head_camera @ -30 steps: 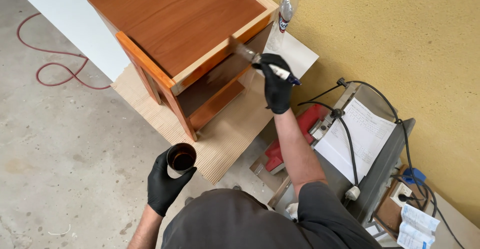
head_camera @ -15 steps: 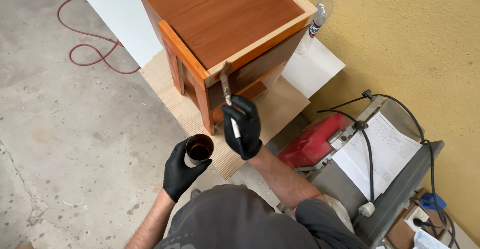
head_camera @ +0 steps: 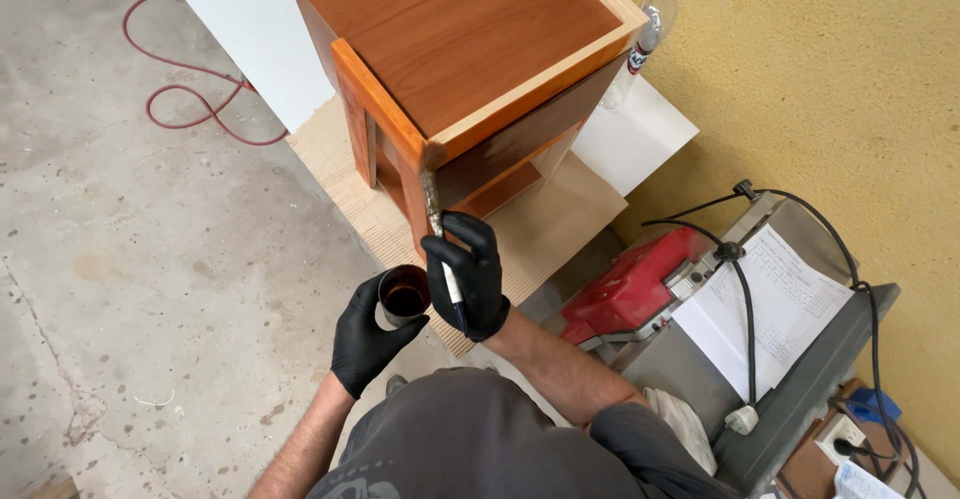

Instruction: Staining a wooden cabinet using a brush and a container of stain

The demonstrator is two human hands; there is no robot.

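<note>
A reddish-brown wooden cabinet (head_camera: 470, 49) lies on its side on a sheet of cardboard (head_camera: 545, 224). My right hand (head_camera: 468, 277), in a black glove, grips a paintbrush (head_camera: 435, 209) whose bristles touch the cabinet's near corner edge. Just to its left my left hand (head_camera: 365, 344), also in a black glove, holds a small round can (head_camera: 404, 296) with dark brown liquid in it, level with the brush handle.
A red power tool (head_camera: 630, 289) and a grey metal stand with papers (head_camera: 775, 304) and black cables sit at the right, against a yellow wall. A plastic bottle (head_camera: 645, 44) stands behind the cabinet. A red hose (head_camera: 190, 89) coils on the concrete floor, beside a white board (head_camera: 245, 24).
My right hand has brought the brush from the cabinet's right side down to its near corner, close to the can. The view has shifted left and nearer.
</note>
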